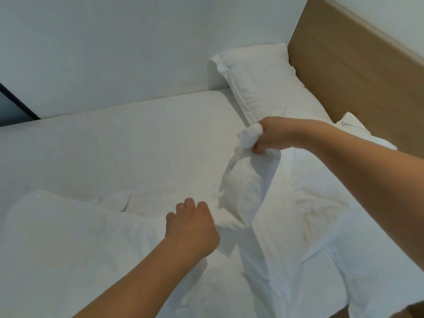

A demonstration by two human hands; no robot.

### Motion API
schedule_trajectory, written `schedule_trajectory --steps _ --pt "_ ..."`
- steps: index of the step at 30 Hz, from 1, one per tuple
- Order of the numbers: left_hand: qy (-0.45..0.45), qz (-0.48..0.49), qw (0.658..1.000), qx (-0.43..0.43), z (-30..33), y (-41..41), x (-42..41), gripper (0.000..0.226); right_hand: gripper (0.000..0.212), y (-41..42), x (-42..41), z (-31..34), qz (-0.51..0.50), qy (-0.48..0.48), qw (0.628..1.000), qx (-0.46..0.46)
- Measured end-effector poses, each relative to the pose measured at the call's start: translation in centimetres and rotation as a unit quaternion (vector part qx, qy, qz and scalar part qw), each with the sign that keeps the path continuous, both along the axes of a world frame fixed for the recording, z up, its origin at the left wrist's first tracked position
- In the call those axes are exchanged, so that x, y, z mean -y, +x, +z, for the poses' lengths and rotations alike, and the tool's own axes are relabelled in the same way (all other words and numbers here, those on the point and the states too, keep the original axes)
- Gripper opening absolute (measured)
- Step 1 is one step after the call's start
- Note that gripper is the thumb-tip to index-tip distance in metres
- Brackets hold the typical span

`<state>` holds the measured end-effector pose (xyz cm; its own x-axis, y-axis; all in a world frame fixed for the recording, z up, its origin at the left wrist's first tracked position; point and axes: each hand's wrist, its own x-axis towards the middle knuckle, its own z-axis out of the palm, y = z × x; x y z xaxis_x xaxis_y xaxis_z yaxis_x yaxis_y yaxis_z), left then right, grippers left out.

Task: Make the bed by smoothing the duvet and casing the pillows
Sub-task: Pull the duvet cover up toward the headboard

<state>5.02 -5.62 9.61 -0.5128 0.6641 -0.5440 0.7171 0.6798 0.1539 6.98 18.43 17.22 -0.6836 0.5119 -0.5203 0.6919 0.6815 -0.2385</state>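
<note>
On bed: right hand (270, 136) grip bunches soft white pillowcase (243, 191); left hand (191, 228) grip clenches crumpled fabric.

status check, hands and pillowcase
Right hand grips bunched pillowcase, lifted. Left hand curled low on the bedding, grip unclear. Nothing blocking.
</note>
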Motion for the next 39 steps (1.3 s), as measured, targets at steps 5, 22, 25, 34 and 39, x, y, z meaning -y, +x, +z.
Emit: schedule_trajectory --steps 5,22,25,34,39 --pt "0.069 0.072 0.995 0.002 -2.3 2.6 -2.1 0.096 0.022 3.1 -0.7 0.6 -0.02 0.0 0.984 -0.176" --pt "0.268 0.247 0.927 -0.089 10.7 -5.5 -8.2 0.023 0.039 6.8 -4.4 13.7 -0.116 -0.151 0.954 -0.232" --pt "0.352 0.328 0.874 -0.063 19.1 -7.3 -13.3 0.018 0.053 6.3 -5.9 20.7 -0.16 -0.203 0.912 -0.32" --pt "0.45 0.015 0.795 -0.406 45.1 -12.8 -22.5 0.02 0.048 9.3 -11.3 43.2 -0.04 -0.123 0.907 -0.402" --pt "0.475 -0.074 0.759 -0.438 46.1 -12.6 -25.6 0.015 0.04 8.9 -13.3 42.6 -0.083 0.151 0.896 -0.409"
